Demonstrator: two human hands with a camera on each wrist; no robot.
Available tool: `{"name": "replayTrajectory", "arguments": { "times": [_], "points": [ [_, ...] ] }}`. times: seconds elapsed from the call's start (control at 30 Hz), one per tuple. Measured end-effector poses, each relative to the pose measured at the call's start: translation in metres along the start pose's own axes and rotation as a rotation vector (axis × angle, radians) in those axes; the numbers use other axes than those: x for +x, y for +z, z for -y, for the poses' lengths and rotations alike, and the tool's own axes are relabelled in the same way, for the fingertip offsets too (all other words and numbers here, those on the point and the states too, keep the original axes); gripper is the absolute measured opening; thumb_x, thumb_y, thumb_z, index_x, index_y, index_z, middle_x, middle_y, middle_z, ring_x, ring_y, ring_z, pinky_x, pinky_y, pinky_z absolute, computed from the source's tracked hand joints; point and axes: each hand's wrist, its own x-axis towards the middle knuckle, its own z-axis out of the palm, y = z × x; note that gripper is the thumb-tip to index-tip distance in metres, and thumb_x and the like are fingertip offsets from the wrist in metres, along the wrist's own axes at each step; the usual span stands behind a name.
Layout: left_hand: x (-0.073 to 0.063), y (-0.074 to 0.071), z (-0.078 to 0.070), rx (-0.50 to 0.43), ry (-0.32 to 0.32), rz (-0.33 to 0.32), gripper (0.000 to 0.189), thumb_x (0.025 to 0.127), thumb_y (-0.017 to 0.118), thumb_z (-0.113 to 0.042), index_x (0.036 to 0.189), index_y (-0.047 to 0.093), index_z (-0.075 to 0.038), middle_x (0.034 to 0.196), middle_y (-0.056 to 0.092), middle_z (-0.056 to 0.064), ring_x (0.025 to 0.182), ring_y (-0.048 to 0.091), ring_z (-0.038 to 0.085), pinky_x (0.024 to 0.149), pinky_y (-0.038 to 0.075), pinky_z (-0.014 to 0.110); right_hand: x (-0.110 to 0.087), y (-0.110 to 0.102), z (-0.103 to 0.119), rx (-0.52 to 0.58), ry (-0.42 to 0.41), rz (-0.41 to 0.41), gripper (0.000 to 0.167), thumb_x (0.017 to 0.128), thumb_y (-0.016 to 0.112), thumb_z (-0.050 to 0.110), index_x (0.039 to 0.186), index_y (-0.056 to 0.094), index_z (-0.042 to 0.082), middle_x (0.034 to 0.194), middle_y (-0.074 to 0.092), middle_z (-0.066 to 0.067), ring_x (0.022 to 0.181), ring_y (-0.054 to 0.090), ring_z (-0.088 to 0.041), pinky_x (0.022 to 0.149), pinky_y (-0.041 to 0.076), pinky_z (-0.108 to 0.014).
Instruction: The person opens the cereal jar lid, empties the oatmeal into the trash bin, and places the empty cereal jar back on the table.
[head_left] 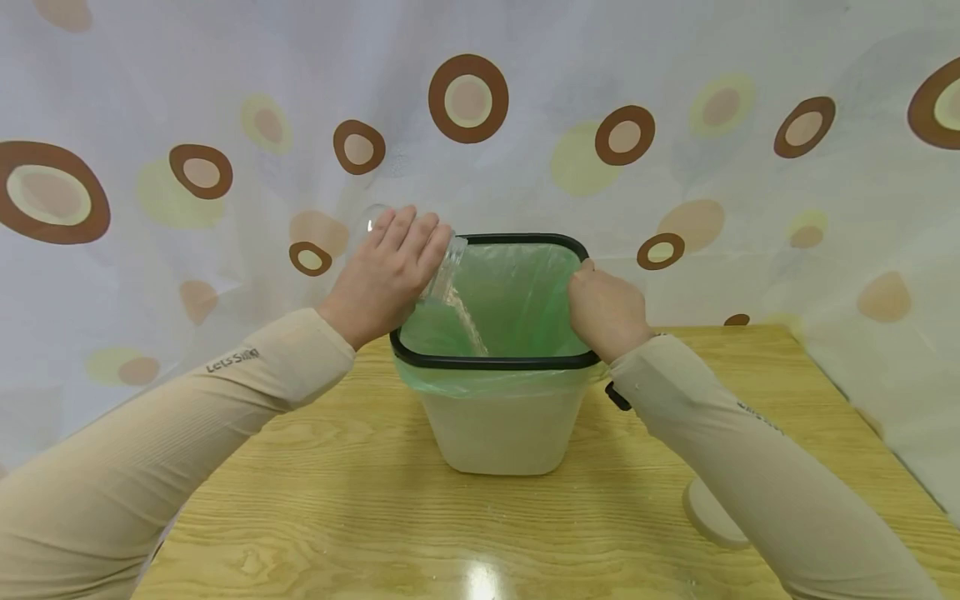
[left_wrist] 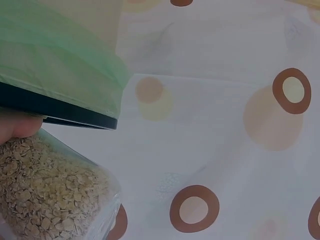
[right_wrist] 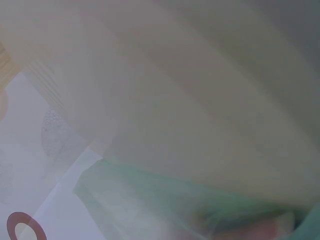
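Note:
My left hand (head_left: 390, 271) grips a clear jar (head_left: 363, 225), tilted mouth-down over the left side of a whitish trash bin (head_left: 502, 429). Rolled oats (head_left: 468, 321) stream from its mouth into the bin's green liner bag (head_left: 517, 287). In the left wrist view, plenty of oats (left_wrist: 55, 192) still show inside the jar, beside the bin's black rim (left_wrist: 55, 107). At the bin's right side, my right hand (head_left: 607, 308) holds the rim with curled fingers. The right wrist view is mostly filled by the bin's wall (right_wrist: 165, 115), with the liner's edge (right_wrist: 135, 195) below.
The bin stands on a wood-grain table (head_left: 330, 500). A round beige disc (head_left: 712, 512) lies at the right, partly covered by my right forearm. Behind the table hangs a white sheet with brown and yellow circles (head_left: 468, 98). A black band (head_left: 618, 396) is at my right wrist.

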Motion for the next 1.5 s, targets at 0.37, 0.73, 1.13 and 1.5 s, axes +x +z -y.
{"name": "replayTrajectory", "arguments": {
  "times": [0.37,0.73,1.13,1.5],
  "points": [
    [0.0013,0.0016,0.0003,0.005,0.019,-0.028,0.041,0.085,0.063,0.001,0.122,0.045,0.007,0.116,0.054,0.026,0.108,0.053,0.044,0.095,0.044,0.051,0.0002,-0.0004,-0.0005,0.011,0.011,0.009,0.045,0.096,0.038,-0.005,0.138,0.035,-0.019,0.046,0.045,-0.008,0.04,0.024,-0.009,0.041,0.026,-0.027],
    [0.0024,0.0021,-0.0009,0.009,0.03,-0.031,0.037,0.086,0.059,0.003,0.12,0.045,0.007,0.114,0.054,0.025,0.107,0.053,0.044,0.095,0.045,0.051,0.0003,-0.0001,-0.0001,0.005,0.017,0.014,0.045,0.097,0.04,-0.003,0.138,0.035,-0.019,0.049,0.049,-0.01,0.039,0.033,-0.012,0.041,0.035,-0.03],
    [0.003,0.0002,0.0005,0.015,0.042,-0.026,0.036,0.087,0.059,0.003,0.12,0.045,0.006,0.114,0.053,0.025,0.106,0.053,0.043,0.095,0.044,0.051,0.0001,-0.0006,-0.0009,0.008,0.02,0.008,0.044,0.097,0.039,-0.004,0.138,0.035,-0.02,0.048,0.048,-0.009,0.039,0.03,-0.011,0.04,0.031,-0.028],
    [0.0034,-0.0007,0.0006,0.026,0.05,-0.028,0.036,0.087,0.059,0.002,0.12,0.045,0.006,0.114,0.054,0.024,0.106,0.053,0.044,0.095,0.044,0.051,-0.0001,-0.0015,-0.0007,0.015,0.016,0.024,0.045,0.097,0.04,-0.004,0.139,0.034,-0.019,0.048,0.048,-0.009,0.039,0.029,-0.01,0.04,0.029,-0.027]
  ]
}}
